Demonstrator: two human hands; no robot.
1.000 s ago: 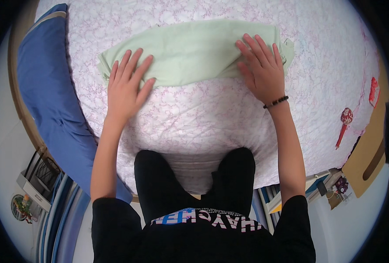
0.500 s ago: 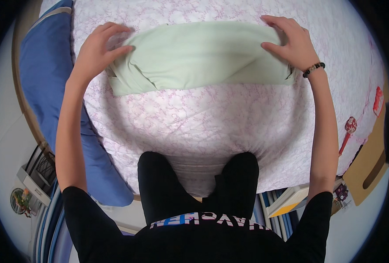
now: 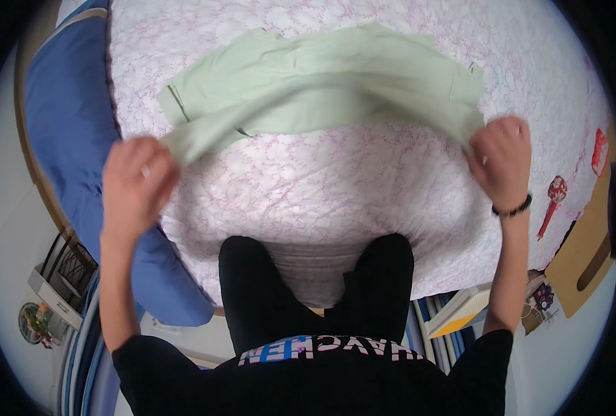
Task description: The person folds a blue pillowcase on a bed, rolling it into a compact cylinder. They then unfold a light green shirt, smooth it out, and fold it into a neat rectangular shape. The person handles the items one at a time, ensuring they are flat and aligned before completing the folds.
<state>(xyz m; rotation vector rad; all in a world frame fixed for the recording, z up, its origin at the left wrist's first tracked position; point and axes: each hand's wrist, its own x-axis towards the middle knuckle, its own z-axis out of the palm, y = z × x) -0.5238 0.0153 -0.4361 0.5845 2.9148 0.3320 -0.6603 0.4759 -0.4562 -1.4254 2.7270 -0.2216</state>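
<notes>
A pale green garment (image 3: pixel 322 83), folded over on itself, stretches across the upper middle of the frame above a bed covered by a white quilt with a fine pink pattern (image 3: pixel 336 187). The left hand (image 3: pixel 136 186), at centre left, is clenched around the cloth's near left corner, and the right hand (image 3: pixel 500 161), at centre right, is closed in a fist on the near right corner. Both hands hold the front edge up off the quilt, so this edge runs taut between them as a narrow band while the far part of the cloth sags back onto the bed; holding the two corners apart keeps the fabric spread and flat rather than bunched. The left hand is blurred, so its fingers cannot be told apart, and the corner it grips is mostly hidden inside the fist. On the right wrist sits a dark bead bracelet (image 3: pixel 512 207).

A blue bedcover (image 3: pixel 65 139) hangs down the bed's side at the left of the frame. At the right edge, red objects (image 3: pixel 554 194) lie on the quilt, too small to name. The person's knees in black trousers (image 3: pixel 315 291) press against the bed at lower centre. Furniture and clutter on the floor at the lower left and lower right corners are cut off by the lens rim and hard to make out.
</notes>
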